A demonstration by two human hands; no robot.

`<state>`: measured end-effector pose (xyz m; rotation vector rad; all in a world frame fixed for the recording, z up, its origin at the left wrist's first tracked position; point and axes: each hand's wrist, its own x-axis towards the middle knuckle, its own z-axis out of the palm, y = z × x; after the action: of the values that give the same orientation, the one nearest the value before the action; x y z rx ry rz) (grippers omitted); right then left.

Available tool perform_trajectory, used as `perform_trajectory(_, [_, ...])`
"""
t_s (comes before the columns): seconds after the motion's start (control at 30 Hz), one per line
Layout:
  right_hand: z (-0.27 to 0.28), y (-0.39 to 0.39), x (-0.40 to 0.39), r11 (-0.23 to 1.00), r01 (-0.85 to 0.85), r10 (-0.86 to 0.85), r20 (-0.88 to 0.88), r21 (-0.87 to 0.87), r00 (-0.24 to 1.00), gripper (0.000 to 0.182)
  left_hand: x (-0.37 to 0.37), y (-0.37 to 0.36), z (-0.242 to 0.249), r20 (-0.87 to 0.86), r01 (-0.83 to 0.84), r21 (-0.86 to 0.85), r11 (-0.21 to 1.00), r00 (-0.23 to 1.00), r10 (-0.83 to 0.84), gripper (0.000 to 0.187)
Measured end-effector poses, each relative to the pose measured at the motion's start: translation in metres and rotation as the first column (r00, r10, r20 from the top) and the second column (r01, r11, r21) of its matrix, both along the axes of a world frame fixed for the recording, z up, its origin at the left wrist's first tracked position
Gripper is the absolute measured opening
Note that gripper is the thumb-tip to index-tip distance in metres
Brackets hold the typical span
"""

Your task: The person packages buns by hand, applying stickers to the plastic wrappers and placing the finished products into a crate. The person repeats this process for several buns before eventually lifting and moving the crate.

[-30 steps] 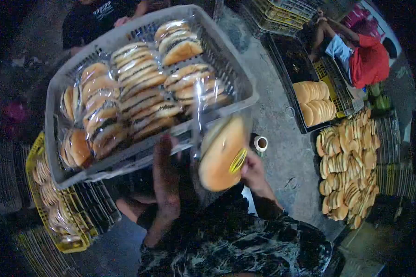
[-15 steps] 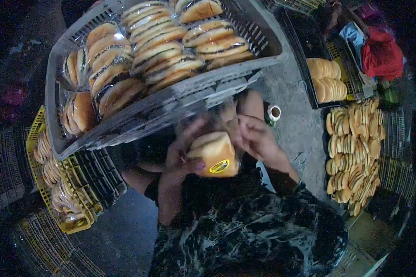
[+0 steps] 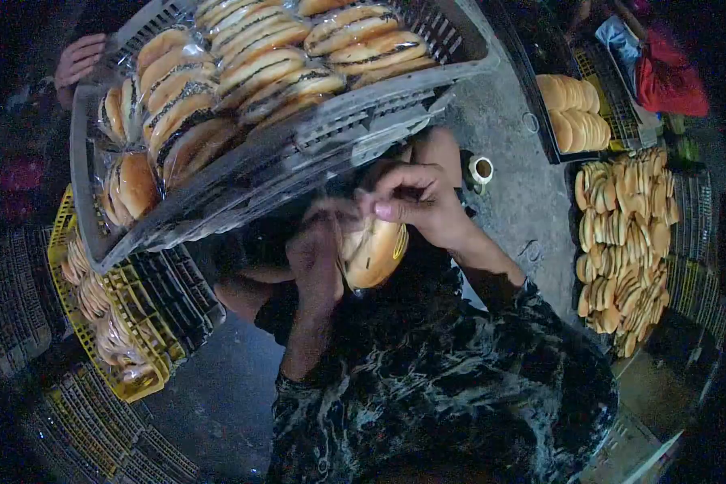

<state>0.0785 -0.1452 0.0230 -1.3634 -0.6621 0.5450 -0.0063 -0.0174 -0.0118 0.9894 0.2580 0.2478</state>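
Close before my body is a bagged bread bun [image 3: 373, 254], golden on top, with a yellow oval label partly turned away on its right side. My left hand [image 3: 315, 246] grips its left side, the fingers partly blurred. At the bun's upper end my right hand [image 3: 423, 202] has thumb and forefinger pinched together, seemingly on the neck of the clear bag; the film itself is hard to make out. Just beyond my hands stands a grey plastic crate [image 3: 298, 133], filled with bagged buns [image 3: 262, 77] that have dark filling.
Another person's hand [image 3: 81, 58] rests near the crate's left corner. At left a yellow crate [image 3: 149, 355] holds more bagged bread. To the right lie rows of unwrapped bread slices [image 3: 625, 250], a black tray [image 3: 573, 157] with bread, a red cloth [image 3: 673, 77] and a cup [image 3: 481, 170].
The bun has turned, so its label now faces right instead of toward me. My right hand has closed in a pinch at its top. Another person's hand has appeared at upper left.
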Motion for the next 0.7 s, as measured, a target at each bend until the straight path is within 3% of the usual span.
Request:
perform_trajectory(0.03, [0.003,0.002,-0.002,1.0,0.006,-0.009,-0.145,-0.021,0.989,0.018,-0.001,0.003,-0.001,-0.053,0.028,0.042,0.999,0.998,-0.026,0.019])
perform_trajectory(0.07, [0.009,0.005,-0.006,0.997,-0.031,0.054,-0.322,0.075,0.945,0.011,-0.002,0.006,-0.001,-0.106,0.061,0.082,0.995,0.993,-0.052,0.016])
perform_trajectory(0.1, [0.007,0.006,-0.005,0.996,-0.035,0.058,-0.325,0.077,0.944,0.011,0.001,0.005,0.006,-0.11,0.057,0.084,0.995,0.993,-0.048,0.016])
perform_trajectory(0.17, [0.0,0.006,-0.006,0.999,0.003,-0.004,-0.026,-0.034,1.0,0.012,0.005,0.002,0.017,-0.144,0.018,0.41,0.912,0.988,0.046,0.016])
perform_trajectory(0.2, [-0.007,0.012,-0.004,0.997,0.078,-0.079,0.168,0.01,0.983,0.009,0.003,0.002,0.012,-0.117,0.036,0.474,0.88,0.993,0.022,0.015])
perform_trajectory(0.23, [-0.009,0.012,-0.008,0.996,0.088,-0.089,0.159,0.009,0.983,0.009,-0.003,0.0,0.007,-0.127,0.05,0.474,0.879,0.992,0.012,0.015])
perform_trajectory(0.3, [-0.005,0.014,-0.011,0.977,0.18,-0.143,-0.268,0.117,0.953,0.011,-0.011,-0.007,0.004,-0.004,-0.163,0.27,0.949,0.985,0.17,0.012])
perform_trajectory(0.37, [-0.012,0.008,-0.006,0.984,0.15,-0.106,-0.348,0.101,0.931,0.013,-0.01,-0.014,0.01,0.045,-0.243,0.316,0.917,0.969,0.241,0.009])
perform_trajectory(0.43, [-0.019,0.006,-0.004,0.985,0.051,-0.033,0.11,-0.167,0.993,0.01,-0.01,0.001,0.003,-0.185,0.124,0.639,0.76,0.983,-0.004,0.008])
perform_trajectory(0.47, [-0.022,0.007,-0.003,0.976,0.049,-0.007,0.188,-0.215,0.982,0.015,-0.013,0.005,-0.021,-0.188,0.096,0.502,0.86,0.982,0.0,0.009])
perform_trajectory(0.5, [-0.022,0.006,-0.001,0.975,0.048,-0.008,0.183,-0.217,0.983,0.015,-0.011,0.004,-0.022,-0.194,0.1,0.5,0.86,0.981,-0.002,0.009])
perform_trajectory(0.57, [-0.019,0.0,0.002,0.811,-0.055,0.24,0.245,-0.582,0.94,0.021,-0.007,0.0,-0.022,-0.024,-0.001,0.678,0.735,0.999,0.023,0.008])
perform_trajectory(0.6, [-0.027,-0.002,0.001,0.784,-0.084,0.293,0.246,-0.615,0.924,0.02,-0.008,0.006,-0.035,-0.201,0.193,0.665,0.722,0.977,-0.076,0.012])
perform_trajectory(0.63, [-0.035,-0.005,-0.001,0.786,-0.08,0.282,0.24,-0.613,0.929,0.02,-0.01,0.009,-0.04,-0.209,0.206,0.665,0.718,0.974,-0.086,0.012])
perform_trajectory(0.7, [-0.053,-0.018,-0.01,0.729,-0.187,0.392,0.177,-0.659,0.903,0.02,-0.019,0.013,-0.052,-0.398,0.468,0.785,0.405,0.883,-0.248,0.017])
